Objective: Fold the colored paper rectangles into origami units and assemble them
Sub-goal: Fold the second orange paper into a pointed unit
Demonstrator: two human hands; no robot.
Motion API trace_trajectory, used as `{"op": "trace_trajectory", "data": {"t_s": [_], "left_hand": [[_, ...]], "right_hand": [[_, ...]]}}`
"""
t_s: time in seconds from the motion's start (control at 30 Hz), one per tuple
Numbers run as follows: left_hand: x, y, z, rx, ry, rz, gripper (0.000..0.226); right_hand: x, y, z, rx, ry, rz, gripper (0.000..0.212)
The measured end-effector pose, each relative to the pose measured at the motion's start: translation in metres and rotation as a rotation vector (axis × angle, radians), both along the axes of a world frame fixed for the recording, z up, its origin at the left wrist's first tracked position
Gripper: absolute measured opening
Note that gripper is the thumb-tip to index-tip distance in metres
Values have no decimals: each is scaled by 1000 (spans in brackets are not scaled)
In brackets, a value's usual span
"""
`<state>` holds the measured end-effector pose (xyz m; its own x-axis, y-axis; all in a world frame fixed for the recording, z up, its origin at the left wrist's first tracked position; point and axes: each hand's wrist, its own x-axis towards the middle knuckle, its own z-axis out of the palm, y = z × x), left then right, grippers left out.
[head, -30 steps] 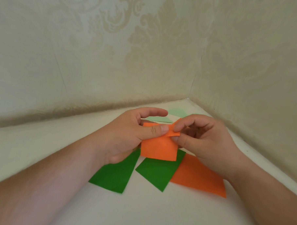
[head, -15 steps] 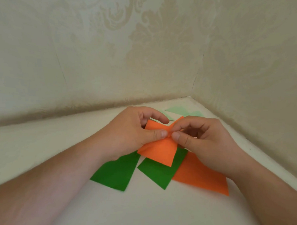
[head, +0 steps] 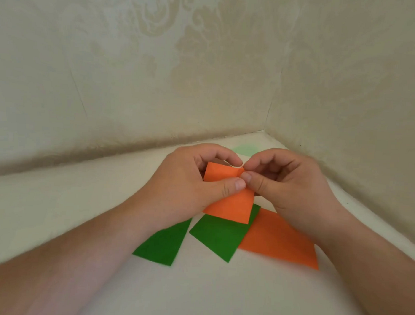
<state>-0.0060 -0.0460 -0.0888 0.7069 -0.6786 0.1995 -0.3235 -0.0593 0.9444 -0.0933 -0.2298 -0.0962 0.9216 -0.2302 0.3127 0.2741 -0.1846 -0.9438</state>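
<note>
Pinching unmarked orange paper (head: pixel 228 201), left hand (head: pixel 188 187), right hand (head: pixel 288 187)

No readable text, labels, brands, numbers or signs anywhere I looked. The orange paper rectangle (head: pixel 226 201) I held was blank, and so were the two green paper rectangles (head: pixel 216 236) and the second orange sheet (head: pixel 279 241) lying flat. The cream wallpaper (head: pixel 182 61) showed only an embossed floral pattern, no lettering.
</note>
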Motion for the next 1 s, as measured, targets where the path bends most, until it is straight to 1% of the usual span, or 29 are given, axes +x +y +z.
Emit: {"op": "trace_trajectory", "data": {"t_s": [0.1, 0.37, 0.47, 0.6, 0.73, 0.87, 0.93, 1.0], "left_hand": [[-2, -1, 0, -36, -18, 13, 23], [0, -2, 3, -145, 120, 35, 23], [0, -2, 3, -147, 138, 35, 25], [0, -2, 2, -126, 90, 17, 28], [-2, -1, 2, -50, -32, 13, 21], [-3, -3, 2, -75, -51, 68, 11], [-3, -4, 2, -96, -39, 71, 14], [-3, -4, 1, -101, -32, 78, 18]], "right_hand": [[-1, 2, 1, 29, -12, -11, 12], [-2, 3, 6, 262, 67, 41, 13], [-2, 2, 8, 253, 92, 11, 13], [-2, 4, 10, 259, 93, -5, 10], [-2, 6, 10, 251, 65, -26, 9], [-3, 6, 9, 224, 53, -39, 10], [-2, 7, 9, 209, 37, -45, 14], [-2, 6, 8, 190, 21, -53, 22]]}}
